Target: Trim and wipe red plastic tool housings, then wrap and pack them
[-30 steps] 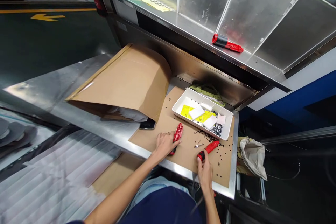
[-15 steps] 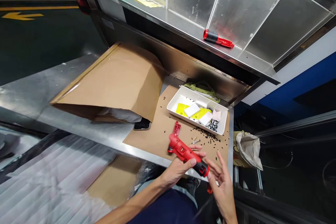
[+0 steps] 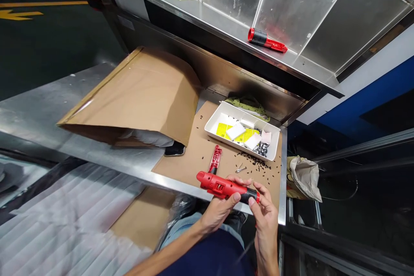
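Note:
A red plastic tool housing point(image 3: 223, 186) with a black collar lies across both my hands above the front edge of the bench. My left hand point(image 3: 218, 211) grips its middle from below, thumb along the near side. At the collar end, my right hand point(image 3: 265, 213) pinches the housing between thumb and fingers. A trace of red shows by my right palm; I cannot make out what it is. Just beyond the held housing, a red and black half shell point(image 3: 215, 159) lies with its inner side up on the brown cardboard sheet point(image 3: 181, 166).
Behind is a white tray point(image 3: 211, 131) with white blocks, a yellow label and small black pieces. More black pieces point(image 3: 258, 166) and small metal pins point(image 3: 241, 170) lie loose. A large cardboard box point(image 3: 139, 90) stands left; another red housing point(image 3: 267, 41) rests on the shelf.
The housing has turned closer to level, its rounded end moving left and down. My right hand's spread fingers have closed in around the collar end.

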`<state>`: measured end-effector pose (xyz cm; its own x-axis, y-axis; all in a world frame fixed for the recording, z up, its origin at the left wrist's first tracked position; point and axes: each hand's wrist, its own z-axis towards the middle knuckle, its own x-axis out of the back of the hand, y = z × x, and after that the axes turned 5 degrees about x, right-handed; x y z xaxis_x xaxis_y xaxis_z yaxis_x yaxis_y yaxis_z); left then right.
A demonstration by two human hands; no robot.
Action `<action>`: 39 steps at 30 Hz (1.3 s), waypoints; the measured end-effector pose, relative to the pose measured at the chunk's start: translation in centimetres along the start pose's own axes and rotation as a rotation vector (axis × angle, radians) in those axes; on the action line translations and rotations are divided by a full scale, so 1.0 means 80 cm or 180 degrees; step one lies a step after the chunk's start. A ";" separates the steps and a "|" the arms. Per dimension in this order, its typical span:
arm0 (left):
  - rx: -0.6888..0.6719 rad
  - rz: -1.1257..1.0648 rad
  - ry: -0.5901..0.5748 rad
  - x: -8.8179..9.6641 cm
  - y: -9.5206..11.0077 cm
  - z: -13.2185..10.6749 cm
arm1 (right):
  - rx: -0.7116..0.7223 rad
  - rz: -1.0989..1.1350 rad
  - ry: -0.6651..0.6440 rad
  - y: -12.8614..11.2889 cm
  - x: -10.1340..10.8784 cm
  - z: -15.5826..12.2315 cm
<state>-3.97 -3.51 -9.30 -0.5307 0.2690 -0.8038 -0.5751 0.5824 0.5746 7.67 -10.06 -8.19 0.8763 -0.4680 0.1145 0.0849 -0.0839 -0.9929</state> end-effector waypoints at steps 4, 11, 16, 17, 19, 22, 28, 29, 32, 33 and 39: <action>0.0005 0.0169 -0.0043 -0.003 0.000 -0.001 | 0.0046 0.0101 0.0058 0.001 0.000 0.000; -0.0177 0.0631 -0.0156 0.012 -0.008 0.001 | 0.0082 0.0092 0.0006 0.011 0.004 0.004; -0.0413 0.1648 -0.0447 0.014 0.002 -0.007 | 0.0051 0.0146 -0.0022 0.023 0.006 0.011; -0.0376 0.1838 -0.0464 0.012 0.005 -0.008 | 0.0040 0.0178 -0.0040 0.025 0.006 0.012; -0.0279 0.1958 -0.0447 0.010 0.009 -0.009 | 0.0015 0.0260 -0.0101 0.025 0.006 0.012; -0.0169 0.1533 -0.0345 0.011 0.005 -0.004 | -0.0047 0.0387 -0.0265 0.020 0.007 0.008; 0.0122 0.0178 -0.0003 0.021 -0.002 0.011 | -0.0208 0.0358 -0.0277 0.008 0.020 -0.002; 0.0162 -0.0007 0.0094 0.022 0.000 0.011 | -0.0165 0.0192 -0.0114 0.006 0.022 -0.003; 0.0263 -0.0386 0.0267 0.025 0.005 0.012 | 0.0130 -0.0538 0.0482 0.000 0.024 -0.008; 0.0287 -0.0471 0.0293 0.025 0.007 0.012 | 0.0248 -0.0736 0.0584 -0.002 0.022 -0.010; 0.0407 -0.0669 0.0240 0.018 0.004 0.014 | 0.0328 -0.0642 0.0308 -0.006 -0.009 -0.017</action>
<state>-4.23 -2.10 -10.45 -0.4554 0.0767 -0.8870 -0.5968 0.7130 0.3681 6.32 -10.88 -7.77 0.7876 -0.5334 0.3085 0.3059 -0.0963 -0.9472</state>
